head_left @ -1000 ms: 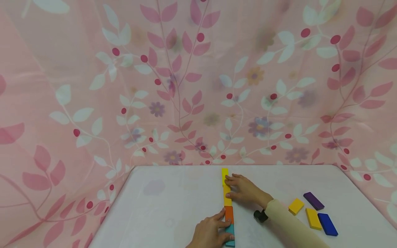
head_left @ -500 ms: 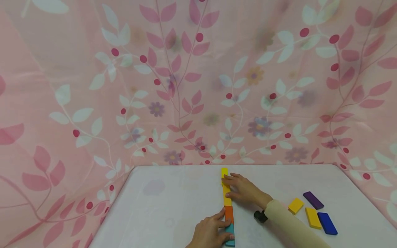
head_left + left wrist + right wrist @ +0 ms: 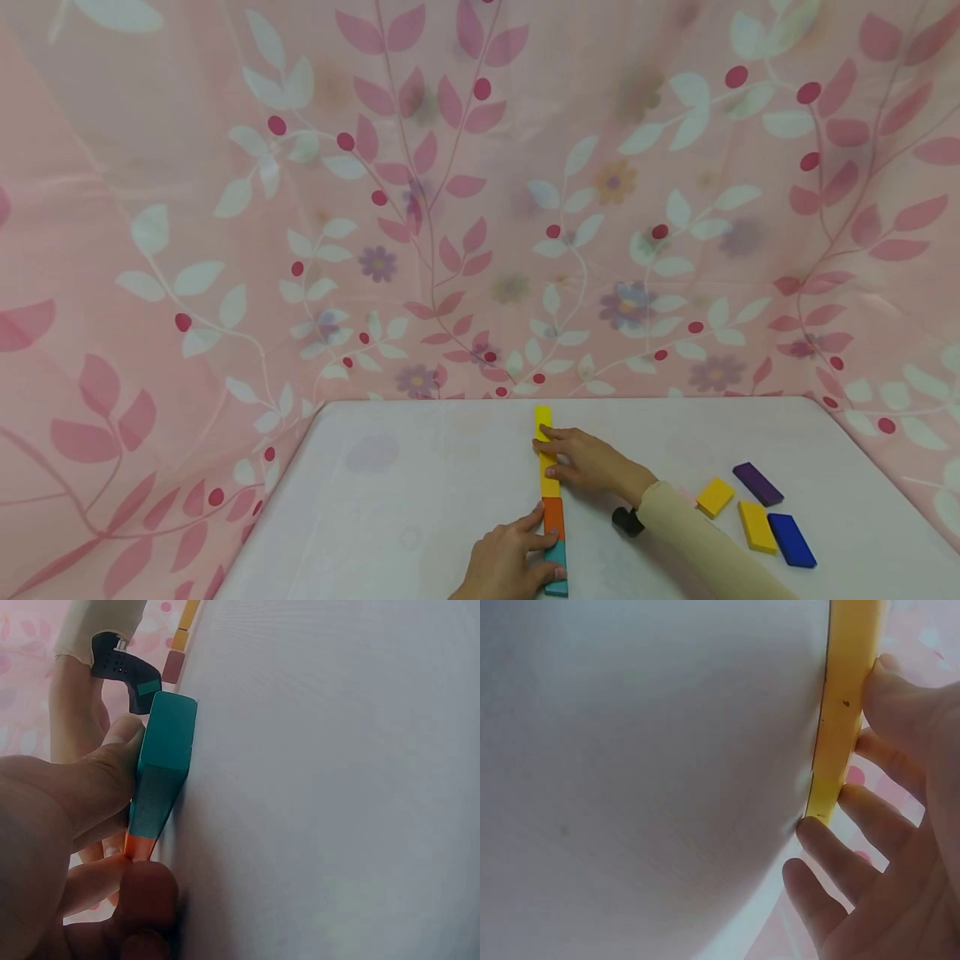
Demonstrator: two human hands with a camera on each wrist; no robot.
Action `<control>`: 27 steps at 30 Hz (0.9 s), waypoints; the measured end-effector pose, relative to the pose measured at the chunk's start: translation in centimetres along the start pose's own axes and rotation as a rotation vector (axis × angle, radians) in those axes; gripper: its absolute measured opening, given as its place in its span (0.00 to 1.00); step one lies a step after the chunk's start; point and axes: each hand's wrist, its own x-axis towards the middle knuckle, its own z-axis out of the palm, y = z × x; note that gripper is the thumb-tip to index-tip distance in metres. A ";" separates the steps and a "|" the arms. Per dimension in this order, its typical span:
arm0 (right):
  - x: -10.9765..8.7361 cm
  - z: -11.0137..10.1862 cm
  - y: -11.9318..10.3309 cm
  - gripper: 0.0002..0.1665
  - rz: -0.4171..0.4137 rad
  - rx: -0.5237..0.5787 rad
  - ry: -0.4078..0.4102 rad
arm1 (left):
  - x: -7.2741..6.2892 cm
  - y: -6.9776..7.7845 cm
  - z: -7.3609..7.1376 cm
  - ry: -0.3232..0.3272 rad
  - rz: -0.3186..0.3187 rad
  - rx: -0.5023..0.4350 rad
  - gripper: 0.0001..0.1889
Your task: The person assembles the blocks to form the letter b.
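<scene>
A straight row of flat blocks runs away from me on the table: a teal block nearest, an orange block, then a darker yellow block and a bright yellow block farthest. My left hand lies over the near end. Its thumb rests on the teal block and its fingers touch the orange one. My right hand reaches in from the right, fingers spread across the two yellow blocks. In the right wrist view its thumb touches the yellow block's face.
Loose blocks lie on the right: purple, yellow, another yellow and blue. A reddish block shows in the left wrist view. A black device is on the right wrist. A floral curtain hangs behind.
The right hand's fingers have shifted slightly nearer and leftward across the yellow blocks, uncovering more of the far one. The left hand and the loose blocks look unmoved.
</scene>
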 end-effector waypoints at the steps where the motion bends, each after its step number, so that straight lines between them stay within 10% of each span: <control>1: 0.0 0.0 0.0 0.29 0.002 -0.001 0.001 | 0.0 0.0 0.0 -0.001 0.000 -0.001 0.25; 27: 0.1 0.3 -0.3 0.30 0.025 -0.067 0.010 | 0.1 -0.1 0.1 0.000 0.000 0.000 0.25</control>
